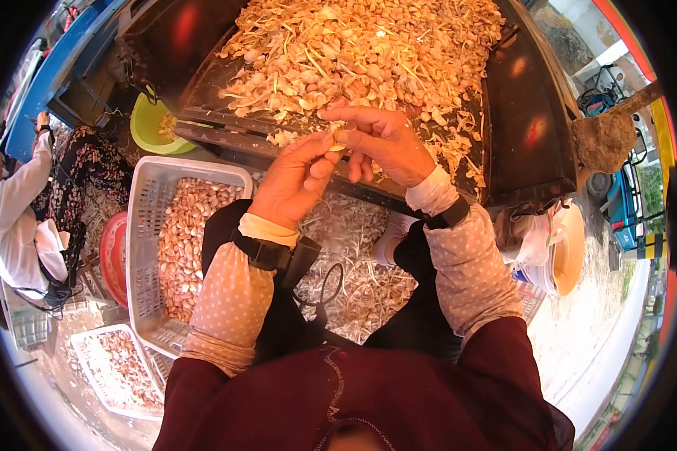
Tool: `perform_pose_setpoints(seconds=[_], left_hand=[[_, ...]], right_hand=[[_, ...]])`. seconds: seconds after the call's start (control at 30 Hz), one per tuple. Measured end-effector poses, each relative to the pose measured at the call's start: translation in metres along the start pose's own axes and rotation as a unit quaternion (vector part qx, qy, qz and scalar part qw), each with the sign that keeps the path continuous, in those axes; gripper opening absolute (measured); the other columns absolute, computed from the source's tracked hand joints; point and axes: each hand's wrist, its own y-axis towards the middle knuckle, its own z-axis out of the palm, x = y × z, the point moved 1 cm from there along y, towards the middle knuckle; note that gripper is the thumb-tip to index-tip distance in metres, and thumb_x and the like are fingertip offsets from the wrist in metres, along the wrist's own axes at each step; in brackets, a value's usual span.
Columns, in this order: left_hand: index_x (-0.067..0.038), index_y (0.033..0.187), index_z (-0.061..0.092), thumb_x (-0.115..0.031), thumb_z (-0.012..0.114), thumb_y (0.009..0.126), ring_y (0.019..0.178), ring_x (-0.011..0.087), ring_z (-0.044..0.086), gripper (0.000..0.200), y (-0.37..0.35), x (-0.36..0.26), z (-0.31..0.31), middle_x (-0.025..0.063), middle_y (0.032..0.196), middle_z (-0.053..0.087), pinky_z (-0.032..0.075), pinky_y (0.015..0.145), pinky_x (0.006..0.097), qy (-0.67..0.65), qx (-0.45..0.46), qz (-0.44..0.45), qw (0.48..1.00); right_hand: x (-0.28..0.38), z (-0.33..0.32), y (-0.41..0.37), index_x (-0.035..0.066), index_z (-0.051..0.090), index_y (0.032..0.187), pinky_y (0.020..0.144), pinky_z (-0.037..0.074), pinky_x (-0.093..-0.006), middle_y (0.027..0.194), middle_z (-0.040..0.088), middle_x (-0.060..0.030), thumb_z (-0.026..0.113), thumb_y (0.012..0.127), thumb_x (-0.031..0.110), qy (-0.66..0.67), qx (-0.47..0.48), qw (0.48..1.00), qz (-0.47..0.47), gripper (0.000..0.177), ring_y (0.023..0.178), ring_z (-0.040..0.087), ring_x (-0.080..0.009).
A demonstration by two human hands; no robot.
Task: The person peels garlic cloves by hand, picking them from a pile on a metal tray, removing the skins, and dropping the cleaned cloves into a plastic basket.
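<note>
Together, a pinching left hand (302, 174) and loosely curled right hand (387, 146) hold a garlic clove (338, 147), blue print (520, 276) on the bucket (543, 280) illegible.

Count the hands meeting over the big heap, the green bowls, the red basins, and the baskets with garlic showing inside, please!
Hands: 2 (left hand, right hand)
Green bowl: 1
Red basin: 1
Garlic baskets: 2 (larger basket, smaller basket)
Total: 6

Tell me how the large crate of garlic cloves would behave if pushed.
The large crate would likely drag heavily, since garlic cloves cover much of its floor. Its wide shape suggests sliding before tipping. The cloves, lying loose, would probably shift.
</note>
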Motion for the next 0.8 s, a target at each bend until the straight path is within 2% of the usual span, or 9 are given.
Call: perform_pose_setpoints(seconds=[0.13,0.2,0.33,0.4,0.47,0.57,0.63,0.7,0.8], left_hand=[[-0.002,0.102,0.060,-0.011,0.058,0.095,0.061,0.0056,0.059,0.011,-0.010,-0.001,0.014,0.0039,0.078,0.063,0.041,0.044,0.0147,0.040,-0.013,-0.020,0.999],[-0.001,0.103,0.062,-0.013,0.059,0.095,0.060,0.0061,0.059,0.014,-0.014,0.001,0.027,0.0036,0.077,0.064,0.044,0.046,0.0167,0.157,-0.085,0.034,0.983],[0.000,0.102,0.062,-0.012,0.058,0.095,0.060,0.0060,0.059,0.015,-0.011,0.001,0.013,0.0046,0.079,0.065,0.045,0.047,0.0174,0.174,-0.079,0.058,0.980],[0.001,0.106,0.061,-0.011,0.056,0.096,0.057,0.0052,0.056,0.016,-0.011,0.000,0.009,0.0049,0.082,0.064,0.037,0.043,0.0121,0.175,-0.081,0.055,0.980],[0.001,0.107,0.061,-0.009,0.055,0.095,0.056,0.0048,0.055,0.016,-0.010,0.000,0.010,0.0053,0.082,0.064,0.037,0.043,0.0124,0.174,-0.075,0.050,0.981],[0.003,0.106,0.061,-0.005,0.055,0.093,0.056,0.0060,0.055,0.016,-0.012,-0.003,0.014,0.0067,0.081,0.064,0.039,0.043,0.0149,0.147,-0.066,0.052,0.986],[0.003,0.105,0.061,-0.002,0.055,0.092,0.056,0.0075,0.056,0.016,-0.015,-0.002,0.014,0.0076,0.079,0.064,0.041,0.044,0.0173,0.118,-0.062,0.058,0.989],[0.004,0.108,0.060,-0.003,0.054,0.093,0.051,0.0064,0.052,0.018,-0.017,0.000,0.012,0.0070,0.083,0.064,0.034,0.039,0.0141,0.148,-0.104,0.086,0.980],[0.002,0.106,0.061,-0.007,0.055,0.092,0.055,0.0099,0.052,0.018,-0.019,0.001,0.002,0.0057,0.076,0.061,0.038,0.047,0.0191,0.190,-0.157,0.071,0.966]], right_hand=[[0.006,-0.005,-0.002,-0.002,0.062,0.112,0.043,0.045,-0.0200,0.077,0.066,-0.0062,0.060,0.094,0.015,-0.133,0.055,0.990,0.012,0.025,0.053,0.063,-0.0100],[0.004,-0.005,-0.002,-0.002,0.063,0.108,0.043,0.045,-0.0195,0.076,0.066,-0.0058,0.061,0.093,0.014,-0.140,0.037,0.989,0.011,0.022,0.053,0.063,-0.0097],[0.005,0.004,-0.004,-0.002,0.062,0.097,0.043,0.045,-0.0191,0.073,0.066,-0.0057,0.063,0.092,0.013,-0.108,0.015,0.994,0.022,0.017,0.053,0.063,-0.0098],[0.006,0.005,-0.004,-0.003,0.062,0.096,0.043,0.045,-0.0195,0.073,0.066,-0.0060,0.063,0.092,0.014,-0.105,0.020,0.994,0.025,0.017,0.052,0.063,-0.0103],[0.006,0.004,-0.004,-0.003,0.062,0.096,0.042,0.045,-0.0200,0.073,0.066,-0.0062,0.063,0.092,0.014,-0.101,0.023,0.994,0.028,0.018,0.052,0.063,-0.0109],[-0.001,0.002,-0.001,-0.003,0.061,0.095,0.041,0.047,-0.0208,0.074,0.066,-0.0075,0.062,0.092,0.013,-0.037,0.017,0.998,0.039,0.016,0.052,0.064,-0.0121],[-0.015,0.002,0.004,-0.003,0.061,0.093,0.041,0.050,-0.0225,0.073,0.066,-0.0091,0.061,0.092,0.011,0.162,0.009,0.985,0.059,0.014,0.052,0.065,-0.0135],[-0.018,0.002,0.006,-0.003,0.060,0.093,0.042,0.051,-0.0233,0.073,0.066,-0.0098,0.060,0.092,0.010,0.211,0.007,0.976,0.044,0.014,0.052,0.065,-0.0141],[0.001,0.018,0.008,-0.003,0.060,0.092,0.042,0.052,-0.0242,0.073,0.066,-0.0105,0.060,0.092,0.010,0.255,0.009,0.967,-0.004,0.013,0.052,0.065,-0.0148]])
